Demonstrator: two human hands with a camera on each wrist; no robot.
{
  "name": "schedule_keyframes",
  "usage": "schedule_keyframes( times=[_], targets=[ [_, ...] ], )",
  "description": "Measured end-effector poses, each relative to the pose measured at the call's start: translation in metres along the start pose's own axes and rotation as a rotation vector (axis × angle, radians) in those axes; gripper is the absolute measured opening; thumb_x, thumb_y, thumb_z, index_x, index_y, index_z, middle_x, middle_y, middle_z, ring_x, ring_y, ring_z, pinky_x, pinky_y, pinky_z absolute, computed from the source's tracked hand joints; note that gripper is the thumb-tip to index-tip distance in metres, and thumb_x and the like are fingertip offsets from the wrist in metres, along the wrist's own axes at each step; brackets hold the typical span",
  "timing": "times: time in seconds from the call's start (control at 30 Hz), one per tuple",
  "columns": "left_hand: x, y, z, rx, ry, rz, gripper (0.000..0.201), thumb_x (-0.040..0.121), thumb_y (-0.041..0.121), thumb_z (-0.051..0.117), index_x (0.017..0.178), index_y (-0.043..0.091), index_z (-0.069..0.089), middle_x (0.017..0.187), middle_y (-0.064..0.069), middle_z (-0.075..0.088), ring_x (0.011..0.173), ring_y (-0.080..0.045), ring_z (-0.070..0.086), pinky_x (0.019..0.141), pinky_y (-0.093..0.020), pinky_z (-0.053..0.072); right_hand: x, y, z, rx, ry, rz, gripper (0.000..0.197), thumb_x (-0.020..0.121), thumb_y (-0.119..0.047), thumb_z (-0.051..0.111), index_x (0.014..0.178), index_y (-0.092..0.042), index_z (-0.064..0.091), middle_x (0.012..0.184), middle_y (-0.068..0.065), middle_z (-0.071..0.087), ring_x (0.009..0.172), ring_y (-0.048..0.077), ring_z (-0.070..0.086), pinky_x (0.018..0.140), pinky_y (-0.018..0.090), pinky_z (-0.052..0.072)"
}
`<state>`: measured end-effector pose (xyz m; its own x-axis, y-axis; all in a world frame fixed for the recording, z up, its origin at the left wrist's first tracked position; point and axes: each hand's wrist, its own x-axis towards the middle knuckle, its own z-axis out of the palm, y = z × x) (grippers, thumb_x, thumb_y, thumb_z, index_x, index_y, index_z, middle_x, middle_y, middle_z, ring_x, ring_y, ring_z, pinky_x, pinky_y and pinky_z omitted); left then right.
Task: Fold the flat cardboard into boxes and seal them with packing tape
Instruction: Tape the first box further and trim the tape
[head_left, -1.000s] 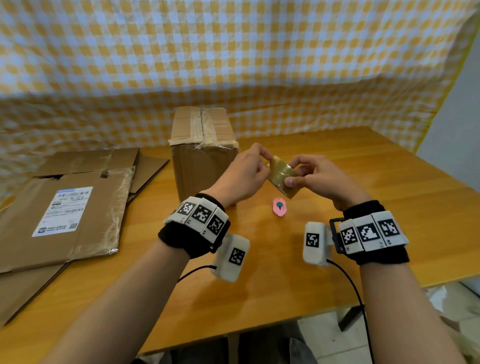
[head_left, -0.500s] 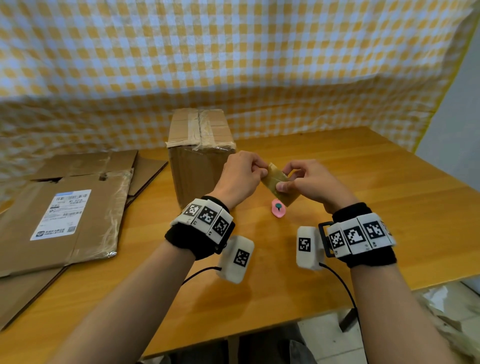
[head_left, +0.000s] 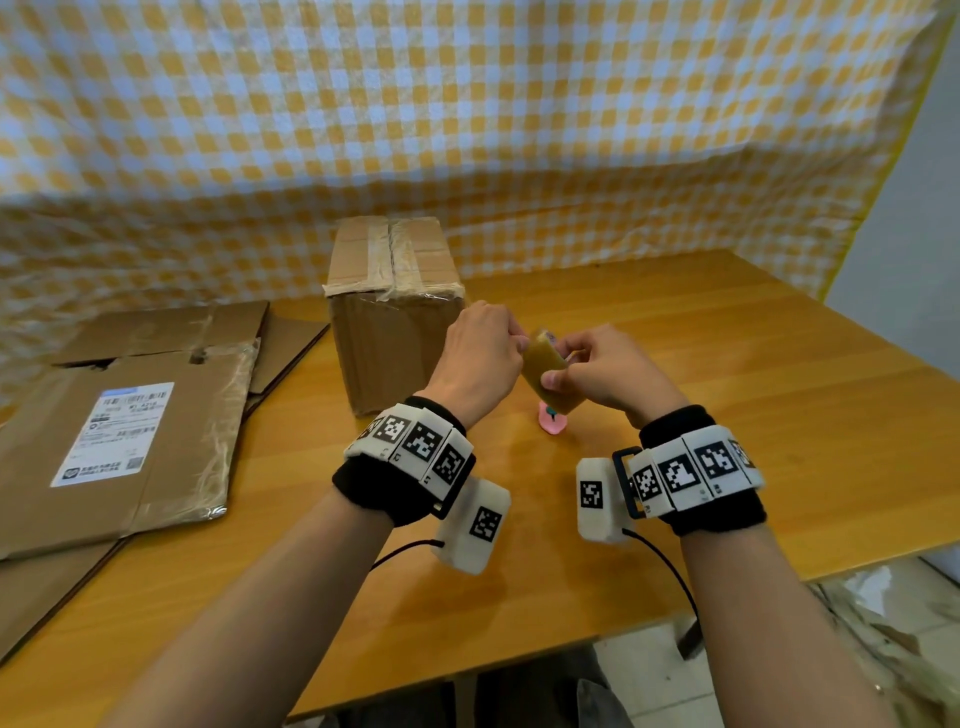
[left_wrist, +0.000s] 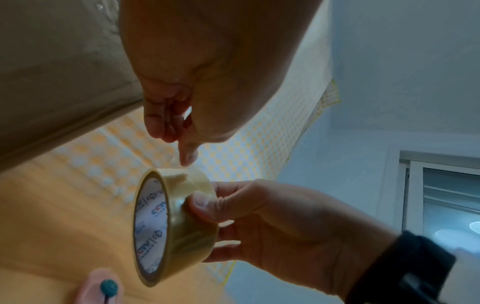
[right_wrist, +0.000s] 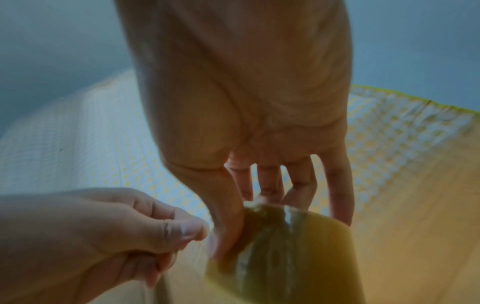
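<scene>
A roll of yellowish clear packing tape (head_left: 544, 375) (left_wrist: 179, 222) (right_wrist: 291, 257) hangs above the table's middle. My right hand (head_left: 566, 364) (left_wrist: 259, 218) (right_wrist: 233, 230) grips it, thumb on the outer face and fingers behind. My left hand (head_left: 515, 340) (left_wrist: 185, 158) (right_wrist: 182, 232) pinches the tape's loose end at the roll's top rim. A taped-up cardboard box (head_left: 395, 312) (left_wrist: 52, 82) stands just behind my left hand. Flat cardboard sheets (head_left: 130, 431), one with a white label, lie at the table's left.
A small pink cutter (head_left: 551, 422) (left_wrist: 101, 288) lies on the wooden table (head_left: 727, 389) right under the roll. A yellow-and-white checked cloth (head_left: 467, 130) hangs behind the table. The table's front and right edges are close to my arms.
Both hands have sunk a little toward me with the roll, which now hangs over the pink cutter. The left fingers have stayed at the roll's rim.
</scene>
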<state>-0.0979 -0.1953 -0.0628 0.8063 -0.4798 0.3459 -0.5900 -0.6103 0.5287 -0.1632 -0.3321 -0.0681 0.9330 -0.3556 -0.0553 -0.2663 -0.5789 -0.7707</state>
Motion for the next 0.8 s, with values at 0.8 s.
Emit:
schedule_keyframes(
  times=[0.8],
  targets=[
    [0.009,-0.052,-0.12,-0.607,0.404,-0.138,0.006,0.095,0.022,0.066,0.089,0.025,0.066,0.085,0.002,0.058,0.075,-0.007,0.055,0.069,-0.014,0.046,0.007,-0.006,-0.036,0.417,0.277,-0.441,0.054,0.084,-0.045,0.077,0.07,-0.001,0.05,0.068,0.009,0.044,0.067,0.019,0.044,0.065,0.034,0.034]
  ],
)
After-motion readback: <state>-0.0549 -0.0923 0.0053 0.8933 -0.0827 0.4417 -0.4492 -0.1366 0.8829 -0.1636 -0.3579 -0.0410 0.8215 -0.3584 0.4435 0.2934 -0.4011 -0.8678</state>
